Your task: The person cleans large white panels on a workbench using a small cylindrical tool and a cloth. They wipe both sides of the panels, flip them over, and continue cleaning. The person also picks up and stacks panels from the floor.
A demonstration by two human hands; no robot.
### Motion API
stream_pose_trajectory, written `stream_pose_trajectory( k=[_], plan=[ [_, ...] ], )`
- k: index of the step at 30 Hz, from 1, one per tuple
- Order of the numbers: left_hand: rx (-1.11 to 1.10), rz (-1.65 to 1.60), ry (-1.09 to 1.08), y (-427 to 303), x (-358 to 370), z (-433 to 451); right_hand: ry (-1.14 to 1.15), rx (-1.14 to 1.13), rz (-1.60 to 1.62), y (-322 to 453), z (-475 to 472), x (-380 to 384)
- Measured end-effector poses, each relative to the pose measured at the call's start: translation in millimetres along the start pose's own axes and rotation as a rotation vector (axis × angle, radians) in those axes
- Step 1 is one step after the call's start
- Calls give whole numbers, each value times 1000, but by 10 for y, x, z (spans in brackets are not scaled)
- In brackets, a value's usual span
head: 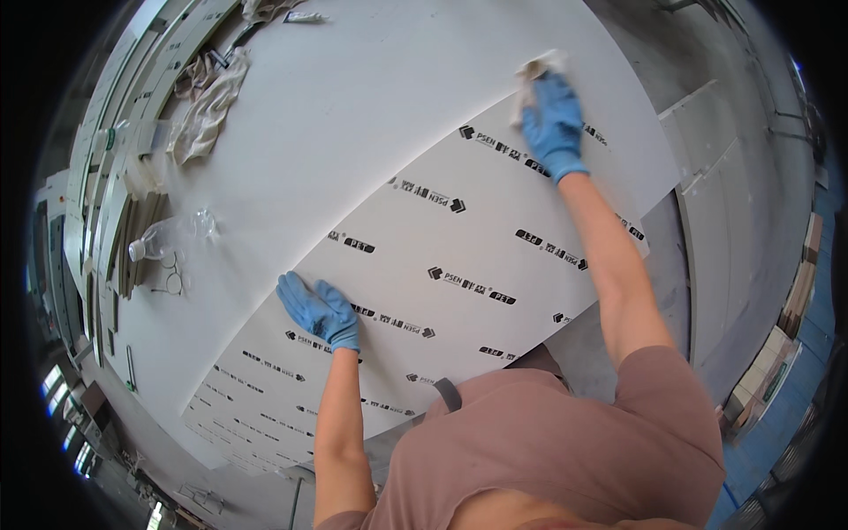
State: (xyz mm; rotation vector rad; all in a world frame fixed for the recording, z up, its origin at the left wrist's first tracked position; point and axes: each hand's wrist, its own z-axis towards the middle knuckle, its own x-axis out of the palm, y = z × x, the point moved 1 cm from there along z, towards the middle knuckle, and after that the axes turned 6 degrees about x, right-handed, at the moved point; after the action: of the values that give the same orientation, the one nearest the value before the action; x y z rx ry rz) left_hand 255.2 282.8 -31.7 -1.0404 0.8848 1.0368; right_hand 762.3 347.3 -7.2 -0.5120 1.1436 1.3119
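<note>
A long panel covered in printed protective film [397,265] lies on a large white work surface [331,86], its near edge by my body. My left hand [319,311], in a blue glove, rests flat on the film close to the panel's far edge, with no object in it. Up and to the right, my right hand [553,119], also gloved in blue, is on a pale cloth [530,69] at the panel's far right end. The cloth bunches out past the fingers; this hand and the cloth are slightly blurred.
On the left part of the surface are a clear plastic bottle [159,240], a crumpled cloth [211,112] and stacked narrow strips [126,238]. A tube [306,18] lies at the top. Large flat boards [722,205] stand beyond the right end, with bundled boards [765,371] farther right.
</note>
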Motion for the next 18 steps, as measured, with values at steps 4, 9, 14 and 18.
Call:
stream_pose_trajectory(
  k=[4,9,14,18],
  plan=[
    [12,-17,-2,2,6,5,158,-313,19,198,-375,-145],
    [28,-20,-4,5,-4,-7,89,-78,-118,-588,299,39],
    [57,-13,-6,-17,-15,1,55,-193,3,-890,162,-38],
    [35,21,12,-25,-2,8,146,-234,29,-1044,-552,-747]
  ],
)
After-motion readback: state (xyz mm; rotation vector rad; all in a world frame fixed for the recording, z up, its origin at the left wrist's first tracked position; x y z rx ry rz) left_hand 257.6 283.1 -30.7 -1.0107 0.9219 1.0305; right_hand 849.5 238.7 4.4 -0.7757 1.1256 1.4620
